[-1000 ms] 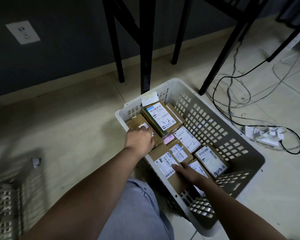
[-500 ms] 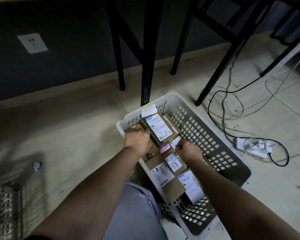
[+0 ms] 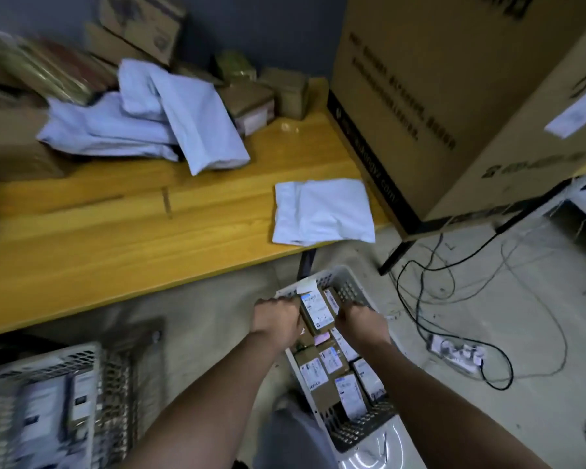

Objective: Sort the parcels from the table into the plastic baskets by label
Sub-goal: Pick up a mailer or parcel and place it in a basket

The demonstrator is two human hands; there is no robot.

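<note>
Both hands (image 3: 278, 321) (image 3: 359, 321) flank one labelled box (image 3: 317, 311) in basket (image 3: 349, 288).

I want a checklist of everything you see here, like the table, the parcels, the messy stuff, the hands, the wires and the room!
Surface: wooden table, mostly bare at the front.
Job's things: white mailer alone near the table edge; heap of mailers and small boxes at the back; basket on the floor full of labelled boxes; second basket, blurred.
Clutter: big cardboard box.
Hands: left hand and right hand flank the top box; grip unclear.
Cables: black loops and a power strip.
Surroundings: dark wall, pale floor.
</note>
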